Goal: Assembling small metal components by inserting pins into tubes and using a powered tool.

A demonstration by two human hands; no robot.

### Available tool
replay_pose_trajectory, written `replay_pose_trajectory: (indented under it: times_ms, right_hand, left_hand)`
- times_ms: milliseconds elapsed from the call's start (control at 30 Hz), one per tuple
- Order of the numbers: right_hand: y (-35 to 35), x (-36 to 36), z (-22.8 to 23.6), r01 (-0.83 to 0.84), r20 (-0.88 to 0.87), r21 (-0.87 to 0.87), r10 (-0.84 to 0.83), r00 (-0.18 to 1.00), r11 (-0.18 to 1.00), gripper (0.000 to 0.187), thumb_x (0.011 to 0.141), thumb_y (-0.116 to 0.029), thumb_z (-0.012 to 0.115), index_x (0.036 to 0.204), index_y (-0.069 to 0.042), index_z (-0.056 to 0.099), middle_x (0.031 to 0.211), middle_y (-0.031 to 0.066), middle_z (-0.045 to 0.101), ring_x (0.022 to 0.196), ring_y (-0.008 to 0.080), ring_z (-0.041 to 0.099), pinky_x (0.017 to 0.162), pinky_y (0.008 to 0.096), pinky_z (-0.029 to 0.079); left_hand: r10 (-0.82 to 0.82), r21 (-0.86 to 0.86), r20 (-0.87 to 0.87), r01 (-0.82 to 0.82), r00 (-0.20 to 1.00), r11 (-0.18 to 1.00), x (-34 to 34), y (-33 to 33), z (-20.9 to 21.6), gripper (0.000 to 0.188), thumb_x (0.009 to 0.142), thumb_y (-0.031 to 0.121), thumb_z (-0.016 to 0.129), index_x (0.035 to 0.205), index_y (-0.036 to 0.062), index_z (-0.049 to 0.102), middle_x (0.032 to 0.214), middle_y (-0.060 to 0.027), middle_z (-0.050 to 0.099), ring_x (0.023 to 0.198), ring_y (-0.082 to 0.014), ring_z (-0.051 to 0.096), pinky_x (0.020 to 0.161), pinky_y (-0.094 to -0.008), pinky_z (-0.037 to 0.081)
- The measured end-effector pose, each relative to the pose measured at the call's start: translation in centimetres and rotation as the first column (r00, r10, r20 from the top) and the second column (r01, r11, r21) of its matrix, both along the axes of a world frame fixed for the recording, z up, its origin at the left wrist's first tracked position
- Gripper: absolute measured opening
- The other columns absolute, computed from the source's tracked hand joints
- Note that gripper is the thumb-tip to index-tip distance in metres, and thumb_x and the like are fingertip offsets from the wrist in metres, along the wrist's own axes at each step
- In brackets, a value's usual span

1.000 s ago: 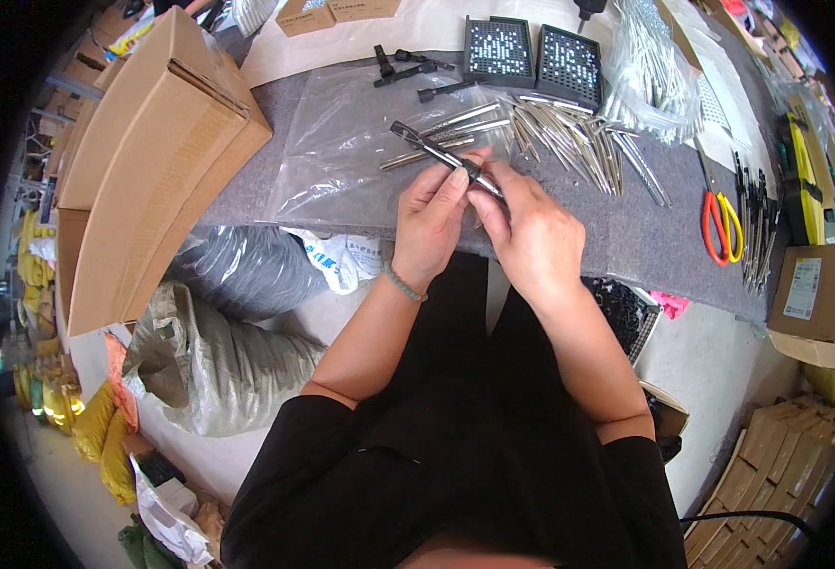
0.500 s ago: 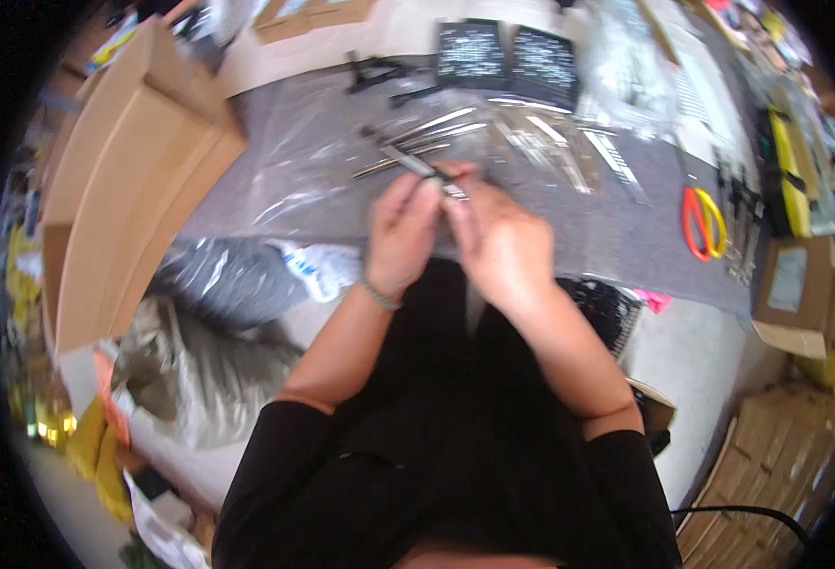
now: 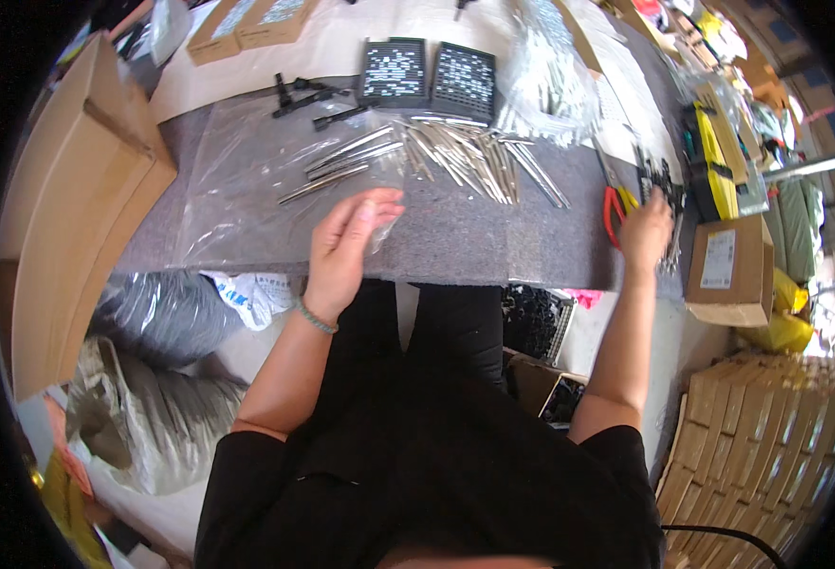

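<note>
My left hand [image 3: 343, 248] is open just above the near part of the grey cloth-covered table [image 3: 493, 251], its fingers stretched out and nothing seen in it. Close beyond it, several shiny metal rods [image 3: 341, 161] lie on a clear plastic sheet [image 3: 237, 190]. My right hand [image 3: 647, 232] reaches to the right side of the table, its fingertips at a group of slim black-ended metal pieces [image 3: 673, 194]. Whether it grips one is hidden. Beside that hand lies a hand tool with a red and a yellow handle [image 3: 613, 213], partly covered.
A heap of metal rods [image 3: 469, 156] lies mid-table, before two black trays of small pieces [image 3: 394, 71]. Black plastic parts [image 3: 308, 100] lie left of them, a clear bag [image 3: 550, 85] to the right. Cardboard boxes flank the table: a tall one [image 3: 76, 218] left, a smaller one [image 3: 730, 270] right.
My hands were together around a slim metal rod with a dark end. They have parted: the right hand has moved to the far right, while the left stays near the middle without the rod.
</note>
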State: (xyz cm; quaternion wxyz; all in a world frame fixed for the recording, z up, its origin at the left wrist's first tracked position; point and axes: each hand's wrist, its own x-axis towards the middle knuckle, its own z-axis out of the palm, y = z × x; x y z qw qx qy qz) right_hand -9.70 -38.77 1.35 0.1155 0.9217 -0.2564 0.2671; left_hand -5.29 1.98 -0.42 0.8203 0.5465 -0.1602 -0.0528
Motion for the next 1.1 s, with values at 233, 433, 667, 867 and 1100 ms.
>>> replay_pose_trajectory:
  times_ms: [233,433,667,867,1100]
  right_hand:
    - [9.6,4.6,1.7,-0.568,0.163,0.019,0.558,0.814,0.823,0.033,0.076,-0.004,0.057,0.109,-0.004,0.059,0.109,0.0166,0.060,0.099,0.0339,0.056,0.087,0.0443,0.043]
    - [21.5,7.1,3.6,-0.812,0.212,0.123,0.784,0.583,0.571,0.030,0.074,-0.001,0.056,0.102,-0.007,0.063,0.103,0.0093,0.062,0.097,0.0279,0.057,0.089,0.0389,0.041]
    - [14.2,12.7,3.7,-0.523,0.387,0.276,0.405,0.829,0.806,0.020,0.078,-0.003,0.051,0.092,-0.003,0.065,0.094,0.0177,0.065,0.084,0.0332,0.063,0.075,0.0428,0.049]
    - [8.8,16.3,4.1,-0.111,-0.220,0.297,0.181,0.959,0.949,0.024,0.077,-0.019,0.058,0.096,-0.006,0.065,0.099,0.0182,0.065,0.091,0.0315,0.064,0.077,0.0411,0.051]
    - [9.6,16.4,3.6,-0.206,-0.048,0.428,0.250,0.967,0.880,0.026,0.081,-0.025,0.055,0.099,-0.008,0.063,0.096,0.0175,0.067,0.089,0.0319,0.065,0.078,0.0411,0.050]
  left_hand:
    - [0.045,0.279,0.174,-0.093,0.984,0.956,-1.7,0.1,1.9,0.016,0.090,0.014,0.058,0.100,0.0031,0.063,0.096,-0.0080,0.065,0.090,-0.0167,0.062,0.081,-0.0286,0.048]
    - [0.105,0.610,0.697,-0.664,0.709,0.432,6.9,3.9,4.2,0.013,0.083,0.010,0.058,0.093,0.0023,0.064,0.096,-0.0136,0.062,0.087,-0.0325,0.060,0.077,-0.0372,0.048]
    - [-0.093,0.836,0.549,-0.546,0.831,0.063,12.3,5.6,2.4,0.017,0.082,0.015,0.060,0.096,0.0054,0.063,0.095,-0.0120,0.062,0.091,-0.0322,0.058,0.078,-0.0424,0.047]
    - [-0.036,0.823,0.552,-0.538,0.833,0.179,11.6,5.1,2.2,0.019,0.080,0.015,0.062,0.098,0.0070,0.062,0.094,-0.0112,0.062,0.092,-0.0317,0.058,0.077,-0.0417,0.047]
    - [0.011,0.742,0.649,-0.636,0.761,0.213,9.1,5.5,2.6,0.021,0.079,0.015,0.064,0.099,0.0071,0.061,0.098,-0.0101,0.061,0.092,-0.0313,0.057,0.077,-0.0402,0.047]
